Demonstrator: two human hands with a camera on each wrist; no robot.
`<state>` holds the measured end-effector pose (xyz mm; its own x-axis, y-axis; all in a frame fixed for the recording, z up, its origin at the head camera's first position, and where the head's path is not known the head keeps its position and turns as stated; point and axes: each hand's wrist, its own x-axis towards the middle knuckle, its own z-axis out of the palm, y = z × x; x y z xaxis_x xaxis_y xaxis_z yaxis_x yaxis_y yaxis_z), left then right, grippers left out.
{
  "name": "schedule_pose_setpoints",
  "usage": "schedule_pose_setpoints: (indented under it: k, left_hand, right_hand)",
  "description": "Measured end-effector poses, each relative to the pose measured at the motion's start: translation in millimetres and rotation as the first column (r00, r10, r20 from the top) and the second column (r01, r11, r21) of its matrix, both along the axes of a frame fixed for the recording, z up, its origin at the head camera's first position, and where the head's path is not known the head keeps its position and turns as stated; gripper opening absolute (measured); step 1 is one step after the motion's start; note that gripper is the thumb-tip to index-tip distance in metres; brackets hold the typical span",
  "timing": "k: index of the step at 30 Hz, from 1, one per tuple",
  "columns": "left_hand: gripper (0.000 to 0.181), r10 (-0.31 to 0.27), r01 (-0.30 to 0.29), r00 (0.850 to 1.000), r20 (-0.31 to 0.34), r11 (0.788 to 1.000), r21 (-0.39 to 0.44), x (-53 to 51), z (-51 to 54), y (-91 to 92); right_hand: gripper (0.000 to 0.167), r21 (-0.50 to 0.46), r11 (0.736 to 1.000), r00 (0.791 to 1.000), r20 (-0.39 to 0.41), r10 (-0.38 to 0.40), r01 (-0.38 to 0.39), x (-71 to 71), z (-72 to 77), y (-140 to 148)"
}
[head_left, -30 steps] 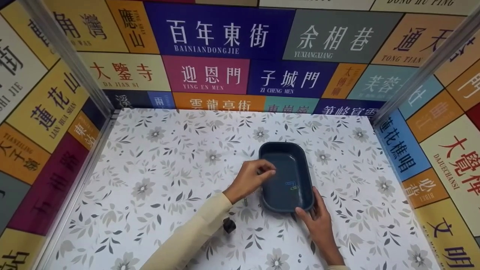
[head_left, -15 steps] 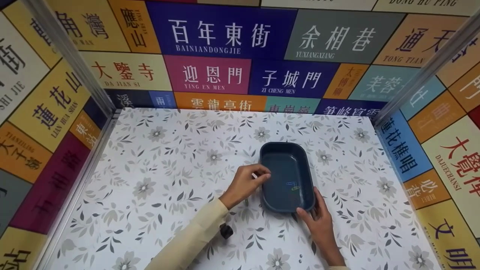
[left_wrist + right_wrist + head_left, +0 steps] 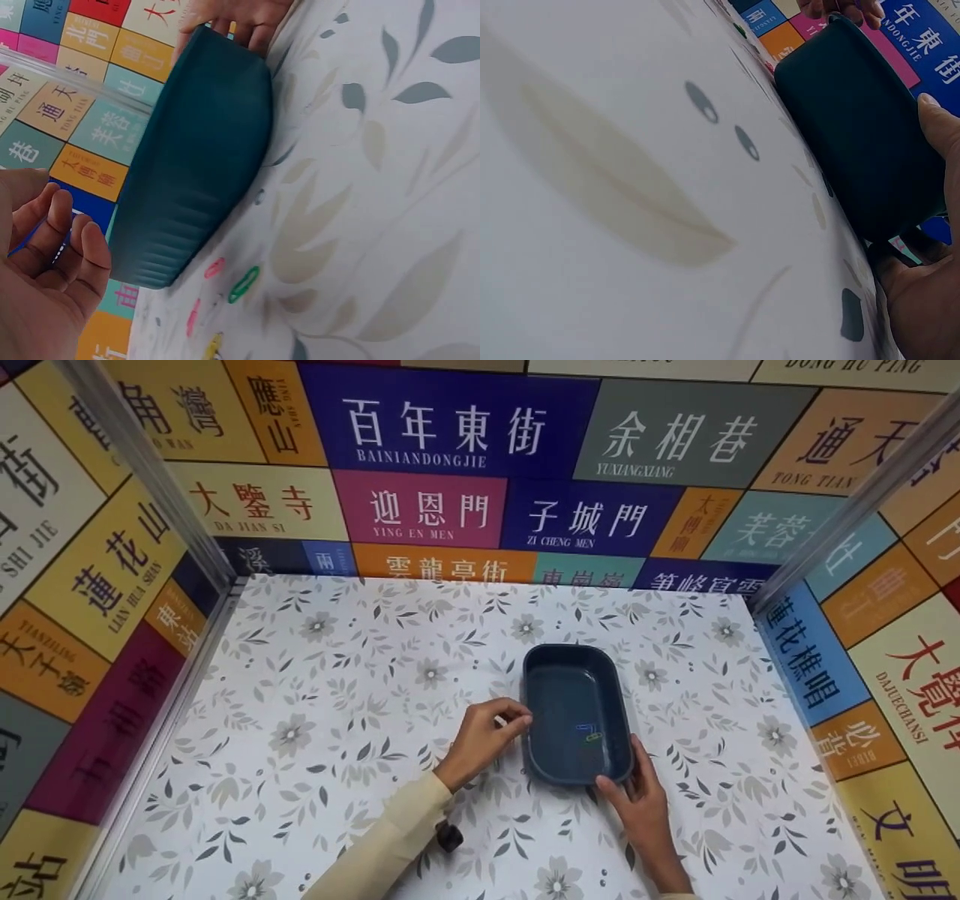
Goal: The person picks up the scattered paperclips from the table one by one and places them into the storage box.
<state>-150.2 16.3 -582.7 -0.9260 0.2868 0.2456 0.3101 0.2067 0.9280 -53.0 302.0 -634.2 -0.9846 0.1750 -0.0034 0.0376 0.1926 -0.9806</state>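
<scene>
A dark blue-green plastic basin (image 3: 570,682) stands on the table, with blue (image 3: 585,727) and yellow-green paper clips (image 3: 593,737) on its floor. My right hand (image 3: 646,814) grips its near right corner, thumb on the rim and fingers along the outer wall. Just outside the left rim, my left hand (image 3: 484,739) hovers with loosely bent fingers; nothing shows between them in the left wrist view. Below the basin wall in that view lie a green paper clip (image 3: 244,285), two pink paper clips (image 3: 214,268) and a yellow one (image 3: 214,347). The left hand hides these in the head view.
The table (image 3: 375,660) wears a white cover printed with grey leaves and flowers. Panels with coloured lettering (image 3: 442,427) rise at the back and both sides, with metal posts at the corners. A small black device (image 3: 450,836) sits at the left wrist.
My left hand has drawn back leftward and toward me, from over the basin to beside its left rim. The right hand keeps its grip, and the clips inside look unchanged.
</scene>
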Motion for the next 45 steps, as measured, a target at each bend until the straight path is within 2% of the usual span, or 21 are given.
schedule_pose_setpoints:
  k: [8,15,20,27,35,40,45]
  left_hand:
    - [0.014,0.021,-0.022,1.0,0.02,1.0,0.009,6.7,-12.4,-6.9]
    - [0.009,0.066,-0.066,0.998,0.026,0.998,0.004,12.5,-19.8,-16.1]
    - [0.007,0.095,-0.096,0.994,0.053,0.995,0.021,17.3,-27.1,-21.0]
    - [0.01,0.133,-0.138,0.986,0.102,0.989,0.045,21.7,-35.8,-28.3]
    - [0.012,0.189,-0.196,0.971,0.145,0.98,0.037,26.4,-40.2,-39.2]
    - [0.008,0.223,-0.231,0.965,0.139,0.972,0.045,28.5,-42.7,-43.4]
    - [0.004,0.256,-0.264,0.96,0.113,0.962,0.068,30.6,-47.2,-45.6]
  right_hand:
    - [0.092,-0.019,1.0,1.0,-0.003,-0.007,0.007,0.5,0.0,-1]
    - [0.093,-0.016,1.0,1.0,0.022,0.012,-0.012,0.0,2.2,0]
    - [0.093,-0.023,1.0,0.999,0.029,0.016,-0.015,-0.1,2.1,0]
    - [0.093,-0.022,1.0,1.0,0.03,0.002,-0.002,0.5,0.4,0]
    - [0.093,-0.019,1.0,1.0,-0.005,-0.007,0.007,0.5,-0.2,-1]
    - [0.092,-0.034,0.999,1.0,-0.014,-0.007,0.007,0.7,-1.0,-1]
    - [0.093,-0.031,1.0,1.0,0.01,0.003,-0.003,1.6,0.1,-2]
